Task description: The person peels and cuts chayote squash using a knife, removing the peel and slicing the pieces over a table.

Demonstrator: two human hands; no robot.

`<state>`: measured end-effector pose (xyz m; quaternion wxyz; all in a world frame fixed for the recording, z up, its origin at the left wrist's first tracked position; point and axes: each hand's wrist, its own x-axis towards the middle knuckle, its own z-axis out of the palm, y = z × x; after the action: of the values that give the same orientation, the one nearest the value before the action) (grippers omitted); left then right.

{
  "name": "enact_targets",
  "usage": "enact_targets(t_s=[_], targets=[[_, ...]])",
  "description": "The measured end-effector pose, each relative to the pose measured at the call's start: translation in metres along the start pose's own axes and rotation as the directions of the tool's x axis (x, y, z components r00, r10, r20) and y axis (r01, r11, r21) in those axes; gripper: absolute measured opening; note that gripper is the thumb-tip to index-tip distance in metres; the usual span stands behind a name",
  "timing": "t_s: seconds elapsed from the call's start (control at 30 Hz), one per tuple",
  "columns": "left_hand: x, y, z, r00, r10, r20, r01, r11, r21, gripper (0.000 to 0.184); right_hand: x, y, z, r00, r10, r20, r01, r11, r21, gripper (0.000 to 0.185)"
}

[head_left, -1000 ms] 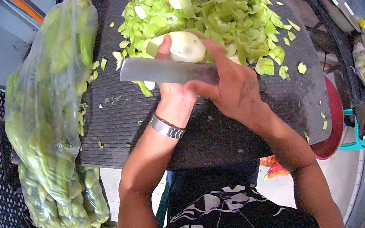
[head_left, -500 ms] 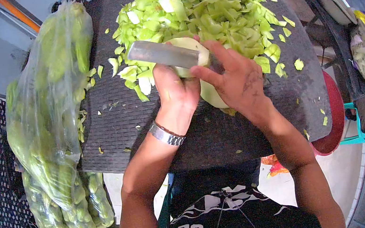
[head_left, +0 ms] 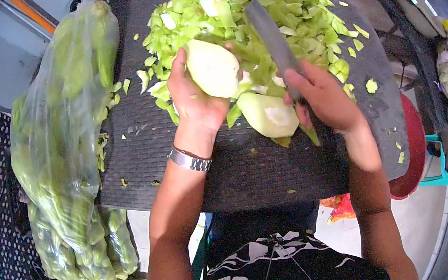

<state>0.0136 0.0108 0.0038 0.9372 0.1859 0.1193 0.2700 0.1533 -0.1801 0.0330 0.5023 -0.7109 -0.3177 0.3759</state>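
In my left hand rests a peeled, pale green oval vegetable, with the fingers cupped around its side and underside. My right hand grips a knife, its broad grey blade angled up and to the left over the peelings. The knife's handle is mostly hidden by the fingers. A second peeled vegetable, with a pale cut end, lies on the dark table between my hands. Just beyond them is a large heap of green peelings.
The dark ridged table has scraps scattered on it. At its left side stands a tall clear plastic bag of green vegetables, with more filled bags below. A red tub and a teal stool stand at right.
The knife has moved from across the held vegetable to the right, and its blade now points upward. My hands have parted, uncovering the second vegetable on the table.
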Motion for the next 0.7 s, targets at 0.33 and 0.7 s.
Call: enact_targets(t_s=[0.33,0.7], targets=[[0.009,0.034,0.000,0.954,0.276,-0.116,-0.277,0.961,0.014,0.052,-0.031,-0.025,0.040,0.969,-0.178,0.169,0.209,0.959,-0.190,0.066],[0.007,0.039,0.008,0.935,0.347,-0.073,-0.342,0.937,0.074,0.051,-0.033,-0.022,0.045,0.979,-0.133,0.155,0.156,0.977,-0.146,0.064]])
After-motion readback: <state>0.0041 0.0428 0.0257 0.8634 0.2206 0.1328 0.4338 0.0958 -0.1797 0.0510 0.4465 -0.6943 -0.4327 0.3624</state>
